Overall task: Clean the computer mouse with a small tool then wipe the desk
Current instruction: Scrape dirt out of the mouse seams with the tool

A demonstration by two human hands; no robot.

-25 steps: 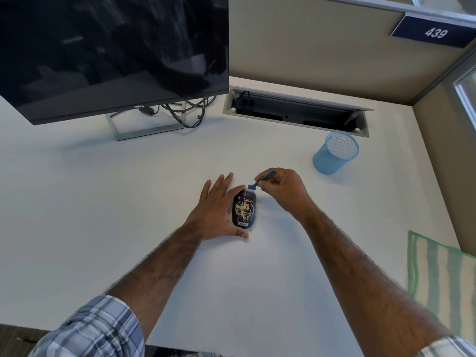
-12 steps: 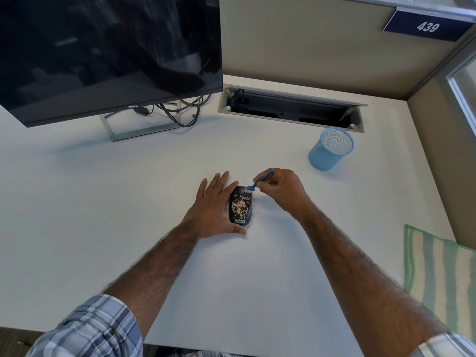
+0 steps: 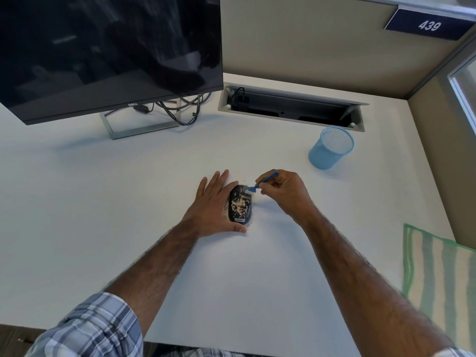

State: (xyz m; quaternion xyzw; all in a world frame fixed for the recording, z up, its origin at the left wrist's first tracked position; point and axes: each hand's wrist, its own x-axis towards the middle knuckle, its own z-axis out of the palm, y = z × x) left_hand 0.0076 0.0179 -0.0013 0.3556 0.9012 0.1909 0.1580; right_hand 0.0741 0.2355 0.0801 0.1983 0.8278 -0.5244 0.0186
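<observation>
The mouse (image 3: 240, 205) sits about mid-desk (image 3: 103, 202), black, its top covered in tan crumbly specks. The little label at its near end reads Lenovo.

The left hand (image 3: 213, 207) lies flat against the mouse's left side. Its fingers are straight and close together, and the thumb runs along the near end, so it's touching rather than wrapped around. The right hand (image 3: 283, 191) has its fingers curled in, pinching a small blue tool (image 3: 262, 182). The tool's head is down on the far right corner of the mouse. I can't tell if that head is bristles or a blade, it's way too small. A few crumbs (image 3: 249, 229) are scattered on the desk right around the mouse.

Other readable stuff:
- The monitor (image 3: 110, 55) says DELL on the bottom bezel. The screen is dark with only murky reflections, and its top and left are cut off by the frame.
- The navy sign (image 3: 427, 25) up on the partition reads 439.

There's a tangle of cables (image 3: 180, 112) behind the monitor stand. The open hatch (image 3: 291, 106) in the desk has something black plugged in at its left end, and the rest inside is too dark to read. A blue mesh cup (image 3: 329, 148) stands well apart from the mouse, back right. A green-striped cloth (image 3: 443, 276) lies at the right edge, partly out of frame.
</observation>
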